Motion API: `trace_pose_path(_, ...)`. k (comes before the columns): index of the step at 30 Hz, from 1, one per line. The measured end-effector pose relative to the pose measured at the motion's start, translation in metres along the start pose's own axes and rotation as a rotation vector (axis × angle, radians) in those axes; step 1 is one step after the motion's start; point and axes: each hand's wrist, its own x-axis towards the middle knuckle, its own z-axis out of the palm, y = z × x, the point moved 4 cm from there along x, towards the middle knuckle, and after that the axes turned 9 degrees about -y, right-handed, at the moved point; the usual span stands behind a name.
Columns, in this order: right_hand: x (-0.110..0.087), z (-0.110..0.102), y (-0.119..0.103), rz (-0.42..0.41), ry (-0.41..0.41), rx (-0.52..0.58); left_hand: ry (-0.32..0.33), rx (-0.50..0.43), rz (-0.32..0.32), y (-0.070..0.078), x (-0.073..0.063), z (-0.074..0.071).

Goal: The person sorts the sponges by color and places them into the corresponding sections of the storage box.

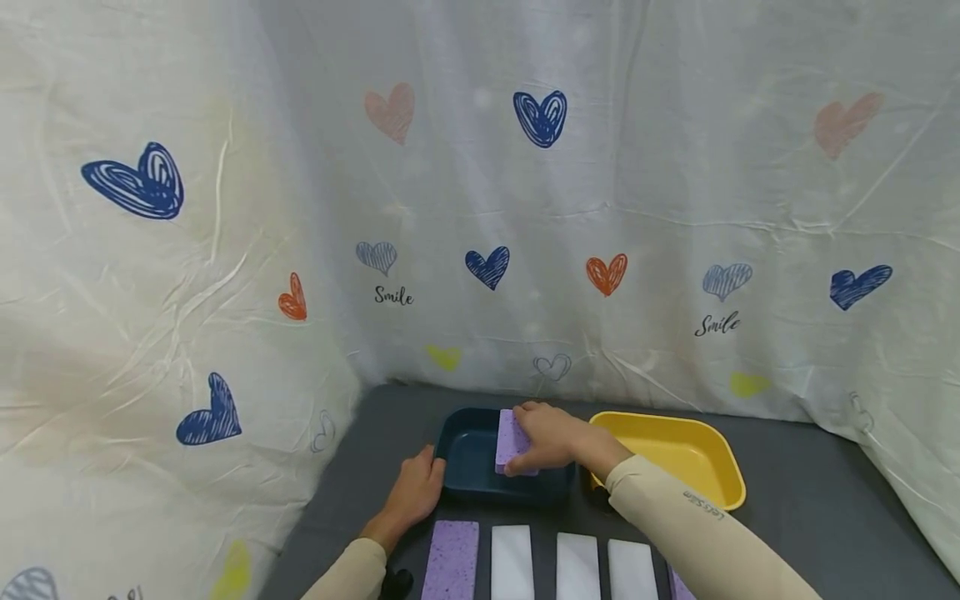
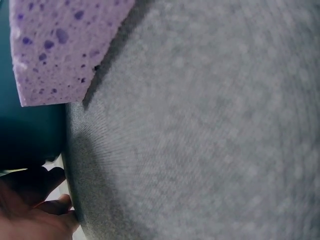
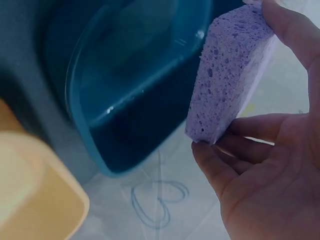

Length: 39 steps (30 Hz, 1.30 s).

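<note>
Over blue tub | right hand palm-down, pinching purple sponge | left hand at tub's left side, grip unclear

Held purple sponge: porous, rough, pitted, matt. Teal tub: plastic, smooth, glossy, highlights along inner edges. Yellow tub: plastic, smooth, soft sheen. White blocks: foam-like, even-faced, matt. Table covering: grey cloth, visible weave, matt. Curtain: thin creased sheet, slight sheen; cloth or plastic film, cannot tell. Sleeve: smooth cloth, matt.

right grip pinches purple sponge | blue tub behind | yellow tub lower left
</note>
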Motion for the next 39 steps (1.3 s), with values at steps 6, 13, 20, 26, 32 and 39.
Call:
trace_pose_path(6, 0.017, 0.01, -0.009, 0.01, 0.0, -0.023, -0.003, 0.013, -0.01, 0.0, -0.001, 0.0)
trace_pose_path(13, 0.037, 0.022, -0.017, 0.024, -0.013, -0.047, 0.006, 0.004, -0.007, -0.003, -0.001, 0.0)
trace_pose_path(20, 0.051, 0.036, -0.022, 0.046, -0.031, -0.08, 0.009, -0.003, -0.016, -0.002, -0.004, 0.001)
trace_pose_path(26, 0.057, 0.045, -0.027, 0.059, -0.037, -0.101, 0.009, -0.006, -0.016, -0.002, -0.003, 0.001)
trace_pose_path(32, 0.063, 0.052, -0.03, 0.053, -0.013, -0.159, 0.033, -0.009, 0.029, -0.002, -0.001, 0.0)
trace_pose_path(39, 0.068, 0.061, -0.034, 0.057, -0.009, -0.17, 0.095, 0.023, 0.074, -0.011, 0.002, 0.004)
